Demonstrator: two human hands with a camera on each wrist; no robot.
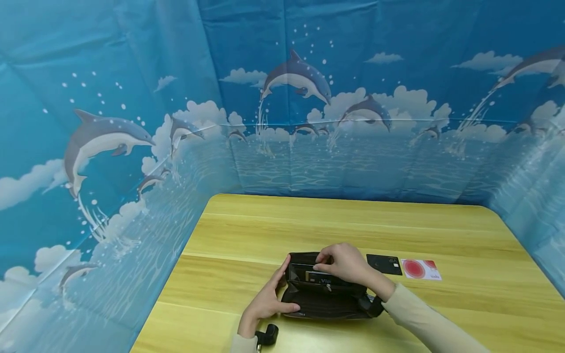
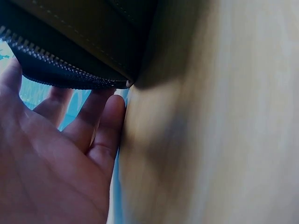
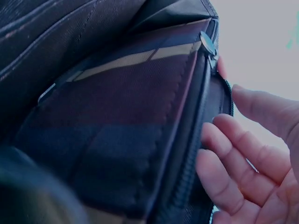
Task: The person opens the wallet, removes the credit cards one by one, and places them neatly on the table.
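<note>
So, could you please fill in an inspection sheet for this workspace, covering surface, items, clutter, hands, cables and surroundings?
Surface: wood-grain table.
Wallet: dark, open, with a "Vip" card showing inside.
Loose cards: black card and, right of it, a white card with red circles, both flat.
Clutter: nothing seen.
Left hand: touches the wallet's left side, thumb on the near flap.
Right hand: at the open wallet; whether it pinches anything, cannot tell.
Cables: nothing seen.
Surroundings: blue dolphin-print sheet behind the table and on both sides.
</note>
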